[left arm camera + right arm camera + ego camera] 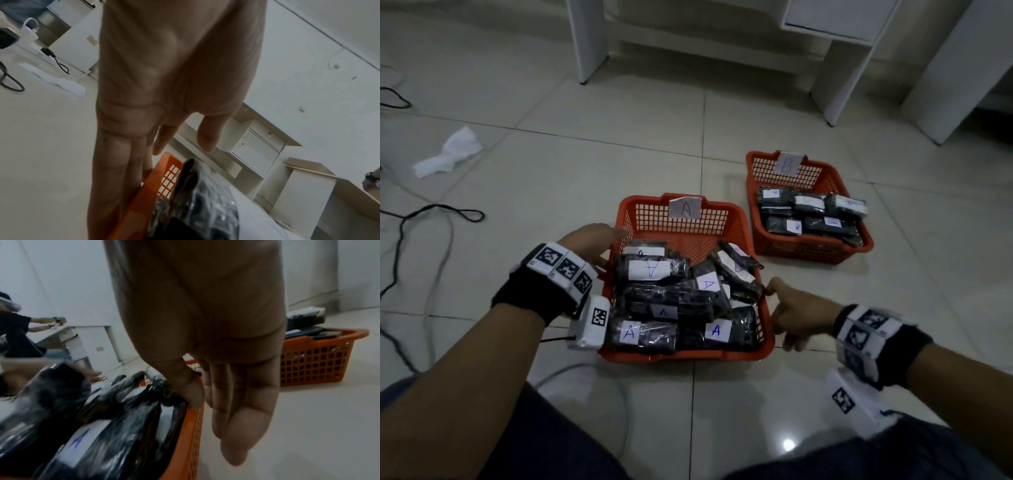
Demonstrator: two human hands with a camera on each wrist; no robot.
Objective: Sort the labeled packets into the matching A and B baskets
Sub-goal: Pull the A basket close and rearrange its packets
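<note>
**On the floor: two orange baskets, packets sorted**

Between my hands sits basket A (766, 318), heaped with black film-wrapped packets (654, 270) labelled A; basket B (859, 245) stands apart, holding its own.

- Left hand (589, 245): fingers straight along the left wall, holding nothing.
- Right hand (796, 317): thumb and fingers astride the right rim, loose.
- Handling: packets look light, soft, slippery; I judge gripping mid-body best.

B basket (756, 164) labels illegibly small

Pretty dim, flat indoor light.
Glare spot on floor tile (788, 444), wrist views blurry, edges bent by wide-angle.
</note>
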